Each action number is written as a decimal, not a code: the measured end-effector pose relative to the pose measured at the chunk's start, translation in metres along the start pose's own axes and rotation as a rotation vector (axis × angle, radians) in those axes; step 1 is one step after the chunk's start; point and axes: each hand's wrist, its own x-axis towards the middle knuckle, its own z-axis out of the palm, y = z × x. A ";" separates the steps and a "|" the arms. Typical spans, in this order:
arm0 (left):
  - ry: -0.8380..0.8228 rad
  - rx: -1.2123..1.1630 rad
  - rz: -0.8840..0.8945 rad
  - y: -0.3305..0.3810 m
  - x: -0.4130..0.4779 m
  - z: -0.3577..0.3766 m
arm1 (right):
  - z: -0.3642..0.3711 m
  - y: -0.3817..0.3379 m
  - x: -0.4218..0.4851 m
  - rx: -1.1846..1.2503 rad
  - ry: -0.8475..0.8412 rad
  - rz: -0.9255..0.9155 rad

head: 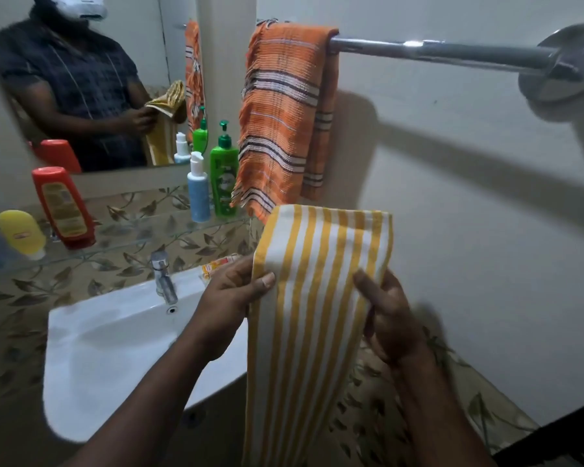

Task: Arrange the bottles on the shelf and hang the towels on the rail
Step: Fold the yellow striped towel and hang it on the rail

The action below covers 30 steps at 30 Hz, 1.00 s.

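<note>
Yellow-striped towel point(321, 264) gripped by both hands, below the rail point(435, 50).
Left hand point(230, 308) and right hand point(388, 318) fingers pinch its folded edges; draped unevenly, it may slide off, or nudge the orange towel point(284, 106).

- The chrome towel rail point(452, 50) is bare from the hanging orange striped towel point(284, 116) at its left end to its round wall mount point(563, 65) on the right.
- The glass shelf point(132, 237) is crowded: the green pump bottle point(224, 173) and blue-and-white bottle point(198, 190) stand at its right end, and the red bottle point(63, 207) and yellow bottle point(21, 232) near its left.
</note>
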 end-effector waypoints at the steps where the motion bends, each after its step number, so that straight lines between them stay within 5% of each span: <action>1: 0.012 -0.012 0.000 0.001 0.005 0.002 | -0.002 0.001 0.000 -0.051 0.008 0.014; 8: 0.012 -0.033 0.098 0.022 0.031 0.013 | 0.009 -0.026 0.009 -0.130 0.119 -0.114; 14: -0.196 -0.064 0.291 0.082 0.061 0.010 | 0.040 -0.084 0.011 -0.219 0.167 -0.337; 26: -0.584 -0.206 0.547 0.198 0.155 0.036 | 0.117 -0.212 0.033 -0.821 0.705 -0.823; 30: -0.525 -0.100 0.652 0.233 0.181 0.055 | 0.130 -0.259 0.050 -1.099 0.902 -0.836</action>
